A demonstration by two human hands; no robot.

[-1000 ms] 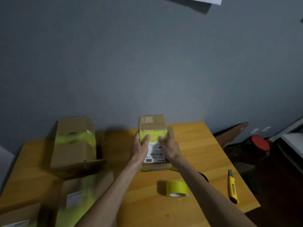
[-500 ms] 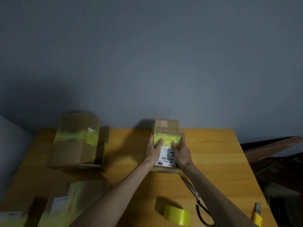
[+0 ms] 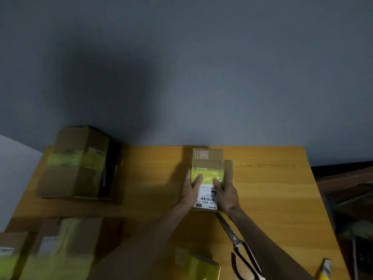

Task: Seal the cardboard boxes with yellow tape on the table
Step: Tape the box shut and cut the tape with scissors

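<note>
Currently, item 1: small brown cardboard box (image 3: 207,158), oblong, matte, lying flat at back-centre of the orange wooden bench (image 3: 272,188), long axis running away from the person twd the wall.
- Top face: white printed shipping label (image 3: 206,196) on near half; band of glossy, wrinkled yellow tape (image 3: 207,173) across the short axis, mid-box.
- Left hand (image 3: 189,191) on left edge, right hand (image 3: 227,196) on right edge. Thumbs rest on the tape band, fingers (image 3: 188,174) go down the sides, so each hand grips the box.
- Key relation: tape lies right under the thumb tips, just ahead of both palms; both hands equally near. Likely step: pressing the band flat, ends down the sides.

Other stock:
- black-handled steel scissors (image 3: 238,243), blades pointing at box's near end, beside right forearm
- yellow tape roll (image 3: 201,265), near edge, blurred
- large taped cardboard box (image 3: 76,164), back left
- yellow utility knife (image 3: 324,269), near right corner
</note>
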